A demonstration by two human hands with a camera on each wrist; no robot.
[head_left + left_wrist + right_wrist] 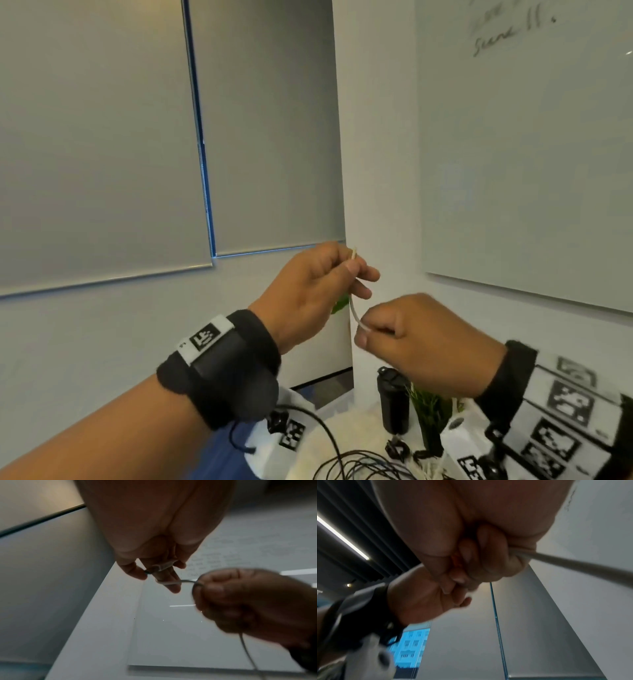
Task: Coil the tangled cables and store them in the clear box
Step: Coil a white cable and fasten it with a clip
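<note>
White cable (354,313) pinched between left hand (308,287) and right hand (424,339); black cables (356,466), bottle (394,401) below, cut off.

Soft, even indoor light in the head view; dim, blurred wrist views.

The head view is evenly lit and fairly sharp, with straight blind edges bowing near the frame borders. In the left wrist view the left hand (154,534) looms dark and underexposed, the right hand (248,601) smeared by motion, and thin streaks of glare cross the whiteboard (180,635). The right wrist view is dim and soft; a ceiling light strip (342,536) glows brightly.
</note>
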